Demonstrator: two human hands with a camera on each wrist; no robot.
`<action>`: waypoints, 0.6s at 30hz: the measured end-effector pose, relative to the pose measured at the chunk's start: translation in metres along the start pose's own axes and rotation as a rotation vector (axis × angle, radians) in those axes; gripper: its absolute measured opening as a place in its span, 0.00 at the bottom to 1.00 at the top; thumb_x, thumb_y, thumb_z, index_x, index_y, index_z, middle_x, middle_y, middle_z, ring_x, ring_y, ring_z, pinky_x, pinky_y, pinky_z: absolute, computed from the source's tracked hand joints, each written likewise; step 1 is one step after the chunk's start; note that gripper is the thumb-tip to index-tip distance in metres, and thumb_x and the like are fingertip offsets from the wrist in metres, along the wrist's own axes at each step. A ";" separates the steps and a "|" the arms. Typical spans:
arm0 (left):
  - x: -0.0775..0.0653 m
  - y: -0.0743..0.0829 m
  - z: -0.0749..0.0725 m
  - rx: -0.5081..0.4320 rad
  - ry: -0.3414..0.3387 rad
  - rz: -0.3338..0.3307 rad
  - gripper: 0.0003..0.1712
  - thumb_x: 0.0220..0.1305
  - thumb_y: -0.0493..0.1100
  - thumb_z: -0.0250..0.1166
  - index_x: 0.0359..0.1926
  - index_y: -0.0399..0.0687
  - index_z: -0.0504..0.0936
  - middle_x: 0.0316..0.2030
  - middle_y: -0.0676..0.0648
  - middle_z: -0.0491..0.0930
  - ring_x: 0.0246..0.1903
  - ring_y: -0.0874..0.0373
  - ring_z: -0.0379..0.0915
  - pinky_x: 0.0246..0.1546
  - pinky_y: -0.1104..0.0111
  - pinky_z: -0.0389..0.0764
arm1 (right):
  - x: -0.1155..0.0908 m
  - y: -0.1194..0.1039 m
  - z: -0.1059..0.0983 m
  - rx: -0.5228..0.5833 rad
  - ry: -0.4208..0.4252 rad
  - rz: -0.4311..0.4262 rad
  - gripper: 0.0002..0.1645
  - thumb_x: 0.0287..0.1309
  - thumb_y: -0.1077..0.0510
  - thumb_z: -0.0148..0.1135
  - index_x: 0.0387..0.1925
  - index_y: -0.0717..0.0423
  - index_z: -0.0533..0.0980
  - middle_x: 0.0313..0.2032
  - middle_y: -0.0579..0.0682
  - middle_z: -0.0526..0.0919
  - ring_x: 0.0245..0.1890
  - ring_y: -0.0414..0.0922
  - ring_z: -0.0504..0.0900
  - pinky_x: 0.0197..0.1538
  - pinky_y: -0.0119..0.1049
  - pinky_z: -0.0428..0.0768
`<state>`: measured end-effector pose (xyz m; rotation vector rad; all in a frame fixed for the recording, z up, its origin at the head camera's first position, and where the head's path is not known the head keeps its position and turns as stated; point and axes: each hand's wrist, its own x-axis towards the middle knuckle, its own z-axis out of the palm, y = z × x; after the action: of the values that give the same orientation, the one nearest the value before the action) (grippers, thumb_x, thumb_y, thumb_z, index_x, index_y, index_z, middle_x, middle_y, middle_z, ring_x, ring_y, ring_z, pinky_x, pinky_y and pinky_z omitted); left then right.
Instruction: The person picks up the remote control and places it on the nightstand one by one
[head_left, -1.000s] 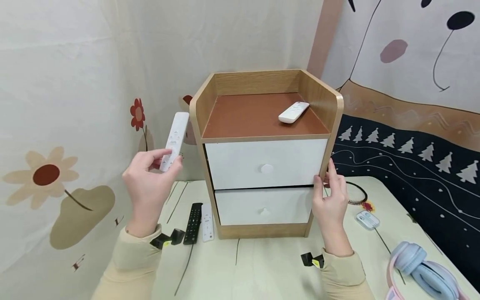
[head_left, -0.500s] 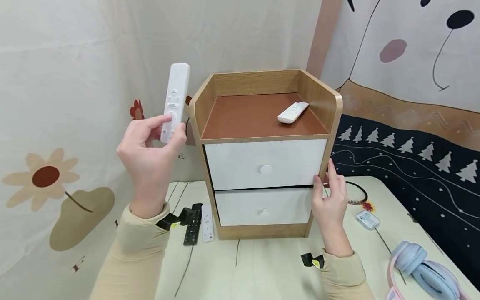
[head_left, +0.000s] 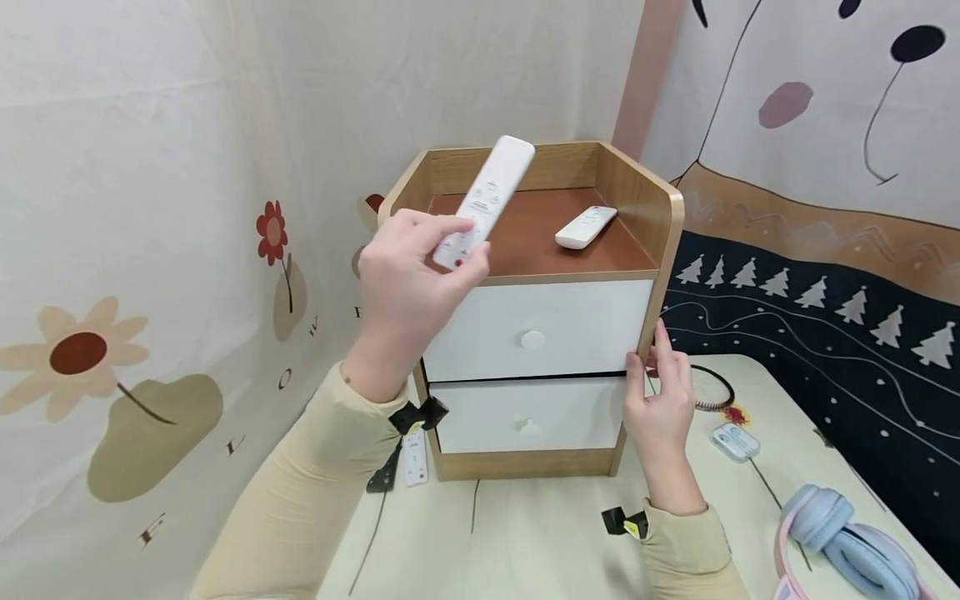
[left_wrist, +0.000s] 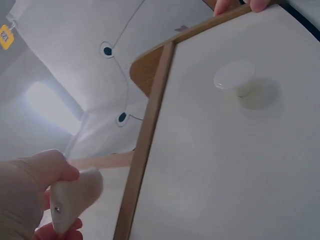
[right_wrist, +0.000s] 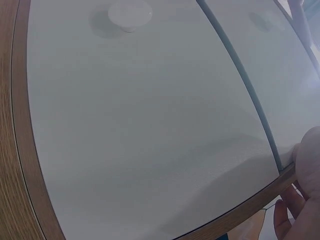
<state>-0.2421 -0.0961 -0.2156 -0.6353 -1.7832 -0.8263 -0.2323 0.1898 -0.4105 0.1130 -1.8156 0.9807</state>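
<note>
The person's left grip (head_left: 412, 279) pinches a slim white plastic remote (head_left: 483, 204), tilted up before the brown top shelf (head_left: 528, 246) of a wood-edged cabinet (head_left: 525, 462) with white drawers. The right grip (head_left: 663, 404) rests loosely spread against its right edge. The step seems to be bringing the remote to the shelf; next calls for lowering it clear of the other white remote (head_left: 587, 227).

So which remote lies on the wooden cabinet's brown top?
The rounded oblong white remote, alone there. A long white remote is held by the left grip; a flat white remote and black remote lie on the pale table.
</note>
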 end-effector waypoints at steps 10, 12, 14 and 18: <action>0.012 -0.001 0.027 0.097 -0.302 -0.151 0.14 0.60 0.48 0.75 0.46 0.50 0.95 0.39 0.43 0.90 0.38 0.47 0.82 0.37 0.52 0.80 | -0.002 -0.001 0.001 0.001 0.005 0.001 0.38 0.74 0.66 0.67 0.81 0.55 0.70 0.45 0.69 0.80 0.45 0.54 0.78 0.55 0.13 0.70; 0.015 0.002 0.030 0.122 -0.356 -0.178 0.14 0.62 0.50 0.75 0.46 0.51 0.95 0.41 0.44 0.90 0.39 0.47 0.82 0.39 0.52 0.80 | -0.001 -0.001 0.001 0.004 0.005 0.000 0.38 0.74 0.66 0.67 0.81 0.55 0.70 0.45 0.69 0.80 0.45 0.53 0.78 0.55 0.13 0.70; 0.018 0.005 0.034 0.140 -0.409 -0.200 0.14 0.63 0.50 0.74 0.47 0.53 0.95 0.42 0.45 0.90 0.39 0.48 0.82 0.41 0.52 0.80 | -0.001 -0.001 0.001 0.004 0.006 -0.001 0.38 0.74 0.66 0.67 0.81 0.56 0.70 0.45 0.69 0.80 0.45 0.53 0.78 0.55 0.13 0.70; 0.026 0.010 0.041 0.164 -0.486 -0.247 0.13 0.64 0.50 0.73 0.47 0.55 0.94 0.43 0.46 0.89 0.39 0.49 0.80 0.42 0.53 0.79 | -0.001 -0.001 0.001 0.009 0.008 0.002 0.38 0.73 0.67 0.67 0.81 0.56 0.70 0.45 0.69 0.80 0.44 0.51 0.78 0.55 0.13 0.70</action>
<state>-0.2672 -0.0566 -0.1985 -0.5440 -2.3818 -0.7162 -0.2327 0.1881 -0.4108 0.1128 -1.8045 0.9896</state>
